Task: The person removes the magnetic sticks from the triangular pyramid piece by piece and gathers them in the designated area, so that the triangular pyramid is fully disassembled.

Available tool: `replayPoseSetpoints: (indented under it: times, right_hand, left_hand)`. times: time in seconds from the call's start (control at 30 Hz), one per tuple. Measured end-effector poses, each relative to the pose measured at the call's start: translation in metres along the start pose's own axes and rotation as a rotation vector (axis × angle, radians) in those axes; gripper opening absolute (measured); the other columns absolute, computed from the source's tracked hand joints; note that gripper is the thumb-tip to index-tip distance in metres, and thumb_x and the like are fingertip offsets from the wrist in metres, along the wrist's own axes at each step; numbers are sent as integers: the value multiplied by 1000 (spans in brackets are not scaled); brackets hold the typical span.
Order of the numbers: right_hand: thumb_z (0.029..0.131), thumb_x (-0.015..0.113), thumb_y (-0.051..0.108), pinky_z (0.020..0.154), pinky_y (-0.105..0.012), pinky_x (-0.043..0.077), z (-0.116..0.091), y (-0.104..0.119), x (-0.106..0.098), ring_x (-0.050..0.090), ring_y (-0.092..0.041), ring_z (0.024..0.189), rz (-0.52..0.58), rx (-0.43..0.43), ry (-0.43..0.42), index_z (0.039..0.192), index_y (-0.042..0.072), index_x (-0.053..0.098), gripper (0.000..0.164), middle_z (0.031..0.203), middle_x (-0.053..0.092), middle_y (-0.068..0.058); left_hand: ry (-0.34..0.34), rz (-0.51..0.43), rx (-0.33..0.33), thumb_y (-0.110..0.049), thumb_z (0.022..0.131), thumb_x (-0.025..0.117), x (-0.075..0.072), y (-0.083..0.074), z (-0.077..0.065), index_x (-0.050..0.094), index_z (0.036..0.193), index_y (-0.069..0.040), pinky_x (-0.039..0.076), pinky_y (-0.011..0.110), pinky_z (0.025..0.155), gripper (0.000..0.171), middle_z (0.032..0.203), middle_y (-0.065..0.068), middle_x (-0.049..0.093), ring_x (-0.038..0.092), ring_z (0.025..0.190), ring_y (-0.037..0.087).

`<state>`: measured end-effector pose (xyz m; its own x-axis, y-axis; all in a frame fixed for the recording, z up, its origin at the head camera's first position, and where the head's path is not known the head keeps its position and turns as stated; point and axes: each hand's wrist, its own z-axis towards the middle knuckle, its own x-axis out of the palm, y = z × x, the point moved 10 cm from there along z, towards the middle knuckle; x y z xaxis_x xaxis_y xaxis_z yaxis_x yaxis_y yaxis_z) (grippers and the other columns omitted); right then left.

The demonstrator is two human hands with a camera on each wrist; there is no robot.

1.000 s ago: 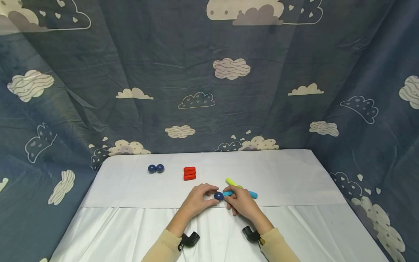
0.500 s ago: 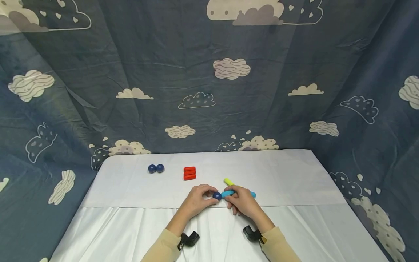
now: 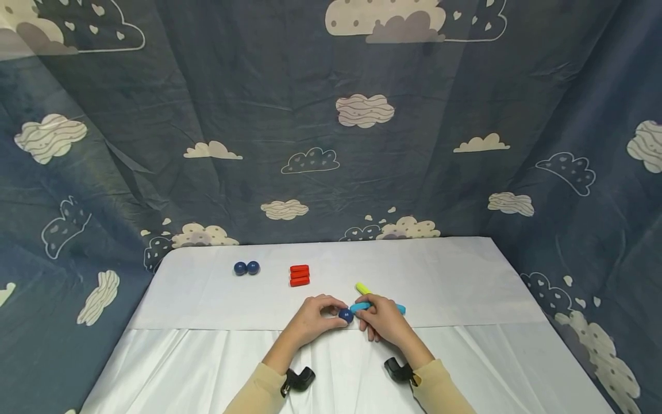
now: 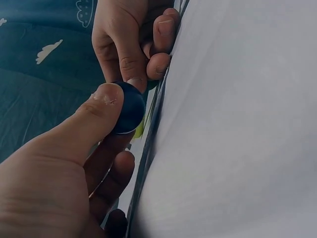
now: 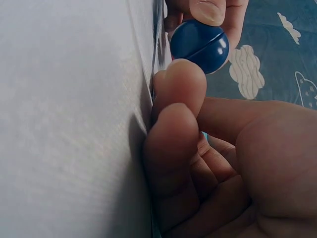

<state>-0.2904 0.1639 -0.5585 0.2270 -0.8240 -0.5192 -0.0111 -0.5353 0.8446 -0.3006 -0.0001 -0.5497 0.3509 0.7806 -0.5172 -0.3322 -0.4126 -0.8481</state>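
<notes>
My left hand (image 3: 310, 317) pinches a glossy dark blue ball (image 3: 346, 315) between thumb and fingers. In the right wrist view a seam line runs across the ball (image 5: 200, 47). A light blue stick (image 3: 360, 306) is pinched in my right hand (image 3: 384, 317), its left end at the ball; whether the two are joined cannot be seen. The stick's other end pokes out beyond the right hand. Just behind that hand lies a yellow-green stick (image 3: 363, 288), partly covered by the fingers. In the left wrist view the left thumb (image 4: 101, 101) presses on the ball.
Two more dark blue balls (image 3: 246, 268) sit side by side at the back left of the white-covered table (image 3: 439, 276). Three short red rods (image 3: 299, 275) lie stacked in a row, right of those balls. A dark cloud-patterned cloth (image 3: 310, 132) hangs behind the table.
The held ball and light blue stick first shift slightly left, then back right. The ball now sits a little nearer the person relative to the stick's end. Both hands keep their hold.
</notes>
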Motion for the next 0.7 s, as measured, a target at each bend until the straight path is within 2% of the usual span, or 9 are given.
replayPoseSetpoints:
  times: [0.23, 0.4, 0.53, 0.7]
  right_hand:
    - [106, 65, 14, 44, -26, 49, -1, -2, 1, 57, -11, 44, 4, 4, 2, 132, 2, 63, 29, 68, 69, -1]
    - [106, 65, 13, 43, -26, 49, -1, 0, 0, 57, -11, 43, 15, -7, 4, 133, 3, 63, 30, 68, 69, -1]
    - [106, 65, 13, 43, -25, 48, -1, 0, 1, 57, -11, 44, 36, -4, 8, 132, 3, 63, 28, 68, 70, -2]
    - [105, 66, 13, 43, -24, 48, -1, 0, 1, 57, -11, 45, 45, -10, 4, 130, 3, 63, 27, 69, 70, -2]
  left_hand:
    - [-40, -55, 37, -38, 89, 86, -2, -2, 0, 79, 117, -32, 53, 28, 94, 29, 106, -12, 75, 67, 99, 8]
    - [-101, -113, 14, -36, 90, 86, -11, -1, 1, 79, 117, -33, 53, 28, 90, 28, 103, -12, 76, 67, 96, 11]
    - [-191, -119, 5, -32, 90, 86, -28, -1, 0, 79, 118, -30, 50, 26, 85, 29, 104, -9, 77, 66, 94, 11]
    - [-361, -162, 6, -20, 88, 88, -66, 7, -5, 80, 118, -21, 46, 25, 79, 31, 98, 2, 77, 66, 92, 12]
